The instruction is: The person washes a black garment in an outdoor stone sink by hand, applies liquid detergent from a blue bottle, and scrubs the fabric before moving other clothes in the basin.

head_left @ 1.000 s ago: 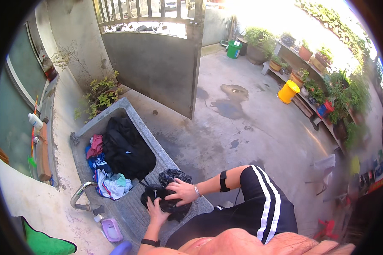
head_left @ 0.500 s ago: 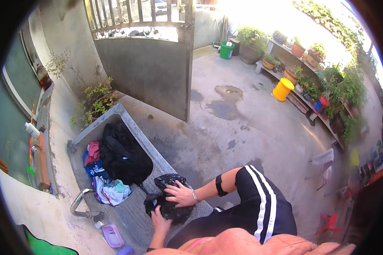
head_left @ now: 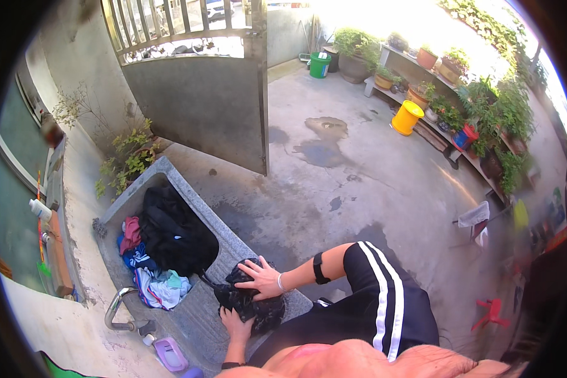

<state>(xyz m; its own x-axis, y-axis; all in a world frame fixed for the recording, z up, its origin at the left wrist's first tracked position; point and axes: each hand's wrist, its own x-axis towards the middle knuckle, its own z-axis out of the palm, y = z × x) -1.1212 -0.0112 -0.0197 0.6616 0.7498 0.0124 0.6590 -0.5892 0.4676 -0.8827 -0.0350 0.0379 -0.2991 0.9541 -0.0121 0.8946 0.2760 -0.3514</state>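
Observation:
A wet, shiny black cloth (head_left: 268,310) lies bunched on the ribbed washboard part of a grey stone sink (head_left: 198,205). My right hand (head_left: 263,279) rests on top of it, open, its fingers spread and pressed flat. At the near edge of the cloth, my left hand (head_left: 238,326) grips it, with some of the fingers partly hidden. A strip of the cloth trails toward the basin. There, a big black garment (head_left: 176,233) lies beside a dark red cloth (head_left: 131,233), a blue piece (head_left: 138,255) and a white garment (head_left: 160,290).
A metal tap (head_left: 114,309) bends over the sink's left side. Near it sits a lilac soap dish (head_left: 170,354). A metal gate (head_left: 201,113) stands beyond the sink. Potted plants line shelves at the right, near a yellow bucket (head_left: 407,118). A red stool (head_left: 490,313) stands far right.
The view has shifted slightly, so the surroundings sit further left. Both hands stay on the black cloth; the right hand's fingers look more spread, and the bundle's shape has changed a little.

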